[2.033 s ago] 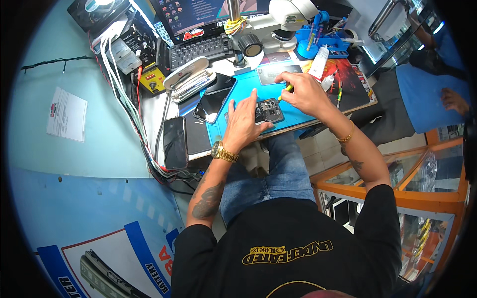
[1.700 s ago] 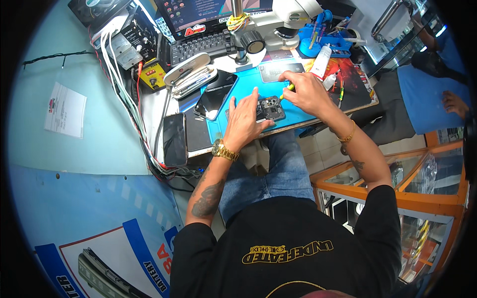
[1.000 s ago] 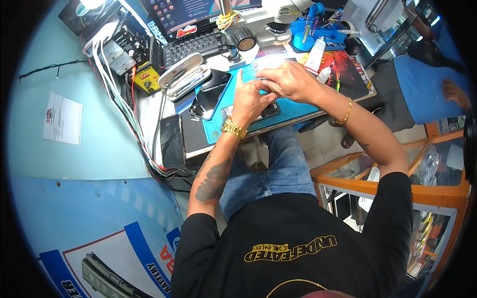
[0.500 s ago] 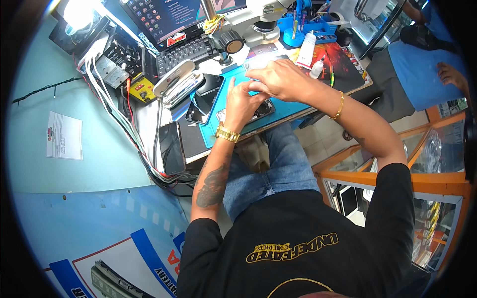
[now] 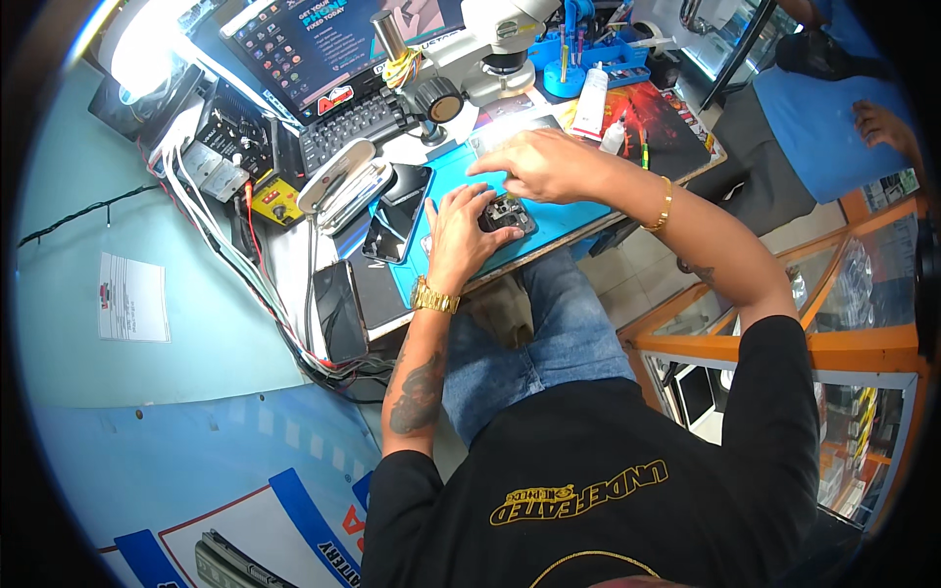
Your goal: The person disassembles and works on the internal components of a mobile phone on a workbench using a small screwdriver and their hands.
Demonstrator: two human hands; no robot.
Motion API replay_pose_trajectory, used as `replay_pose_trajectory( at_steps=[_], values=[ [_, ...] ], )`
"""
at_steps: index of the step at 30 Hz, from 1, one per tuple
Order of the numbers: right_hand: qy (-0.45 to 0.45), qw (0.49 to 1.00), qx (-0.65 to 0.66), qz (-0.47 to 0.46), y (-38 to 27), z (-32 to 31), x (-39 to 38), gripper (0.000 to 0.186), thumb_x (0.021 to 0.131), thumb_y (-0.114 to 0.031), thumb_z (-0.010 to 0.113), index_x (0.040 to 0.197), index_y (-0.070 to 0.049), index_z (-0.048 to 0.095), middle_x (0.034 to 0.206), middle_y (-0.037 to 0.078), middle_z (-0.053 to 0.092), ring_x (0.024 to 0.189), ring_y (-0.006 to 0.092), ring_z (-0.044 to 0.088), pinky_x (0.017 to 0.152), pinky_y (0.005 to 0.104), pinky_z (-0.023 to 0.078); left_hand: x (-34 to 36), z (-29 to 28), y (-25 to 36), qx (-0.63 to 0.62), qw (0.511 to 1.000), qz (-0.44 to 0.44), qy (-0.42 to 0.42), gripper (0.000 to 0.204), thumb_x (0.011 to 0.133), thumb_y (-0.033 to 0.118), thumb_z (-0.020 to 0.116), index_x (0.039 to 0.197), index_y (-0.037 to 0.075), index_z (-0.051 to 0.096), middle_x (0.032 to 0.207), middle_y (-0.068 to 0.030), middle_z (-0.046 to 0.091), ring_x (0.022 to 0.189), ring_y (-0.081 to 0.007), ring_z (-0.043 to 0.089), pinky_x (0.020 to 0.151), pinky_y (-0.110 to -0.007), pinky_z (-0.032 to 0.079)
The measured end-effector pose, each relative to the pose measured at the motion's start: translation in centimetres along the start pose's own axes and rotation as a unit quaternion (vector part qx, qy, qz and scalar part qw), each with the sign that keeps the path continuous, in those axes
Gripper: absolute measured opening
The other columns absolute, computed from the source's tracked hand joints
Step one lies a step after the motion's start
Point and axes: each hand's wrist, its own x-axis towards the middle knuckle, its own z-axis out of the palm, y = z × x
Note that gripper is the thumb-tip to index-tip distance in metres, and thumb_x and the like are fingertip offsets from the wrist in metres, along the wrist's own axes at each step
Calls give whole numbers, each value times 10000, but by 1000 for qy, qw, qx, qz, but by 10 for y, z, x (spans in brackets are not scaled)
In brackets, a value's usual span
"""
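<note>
"Starting nearest us, how does our left hand (image 5: 456, 230) stand to the opened phone (image 5: 510, 215)?"

"It rests over the opened phone's left part, fingers spread wide, thumb toward the near edge; that part is hidden from us."

"Which way does the long axis run?"

"Left to right, the opened phone's right end slanting away from us. The blue mat (image 5: 566, 221) lies beneath it. Bared inner parts show at that uncovered right end."

"And our right hand (image 5: 544, 167)?"

"Just beyond the opened phone, index finger reaching left, the others curled. We cannot tell whether it pinches anything. From there the bared end lies back toward us, so we judge the right hand to have the clearer approach, though the left is nearer, in contact."

"Farther out?"

"Left of the opened phone lies a dark-screened smartphone (image 5: 400, 214); well beyond the opened phone, to its right, a white squeeze tube (image 5: 591, 103); farthest beyond it, the stereo microscope (image 5: 510, 34)."
</note>
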Motion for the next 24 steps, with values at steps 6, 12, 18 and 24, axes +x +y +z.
replay_pose_trajectory(
  at_steps=[6,12,18,24],
  values=[
    [15,1000,-12,-8,-3,-3,-2,374,911,-206,642,1278,-142,681,1098,167,720,1039,364,675,903,485,528,0,1,-1,3,1000,-6,-6,703,688,454,896,1271,106,711,1416,-66,609,1350,-304,495,1175,-660,206],
    [-26,999,-3,20,-10,-9,1,355,913,-219,653,1259,-142,677,1111,173,720,1086,378,668,917,486,527,-1,-2,1,6,1000,-13,-6,717,691,446,898,1291,109,697,1417,-67,604,1344,-307,499,1170,-662,214],
    [18,1000,10,4,6,1,-3,348,896,-206,655,1232,-117,682,1073,189,721,1044,394,677,891,506,530,0,0,6,1,1000,-7,-2,672,718,436,885,1286,126,701,1420,-71,598,1350,-306,495,1166,-670,221],
    [42,998,34,19,6,3,-4,303,881,-186,637,1161,-88,699,1038,190,725,1030,402,676,884,510,528,-2,4,1,-5,1000,1,16,425,819,367,826,1200,193,759,1408,-41,608,1337,-296,509,1156,-670,247]
  ],
)
